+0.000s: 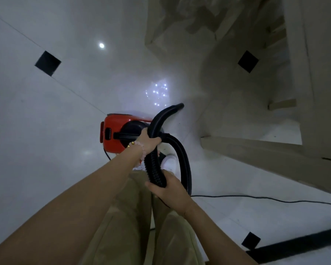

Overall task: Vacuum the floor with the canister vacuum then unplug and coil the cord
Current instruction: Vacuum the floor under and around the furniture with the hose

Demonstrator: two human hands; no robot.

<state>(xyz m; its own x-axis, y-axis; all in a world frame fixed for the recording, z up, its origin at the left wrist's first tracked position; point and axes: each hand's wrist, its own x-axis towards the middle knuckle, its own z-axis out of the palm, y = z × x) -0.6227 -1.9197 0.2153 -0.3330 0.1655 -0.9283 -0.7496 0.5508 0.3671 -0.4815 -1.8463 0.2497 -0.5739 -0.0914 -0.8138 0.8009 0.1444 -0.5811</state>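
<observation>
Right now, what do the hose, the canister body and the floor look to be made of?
The hose looks like flexible black plastic, matte, with ribbed corrugations. The canister body is likely hard red plastic with a glossy sheen. The floor seems polished pale tile, ceramic or stone; it mirrors lights and shows joint lines.

Both hands, left (148, 139) and right (166, 185), grip the hose (157, 121) (black, ribbed) above the red vacuum (115, 129).
</observation>
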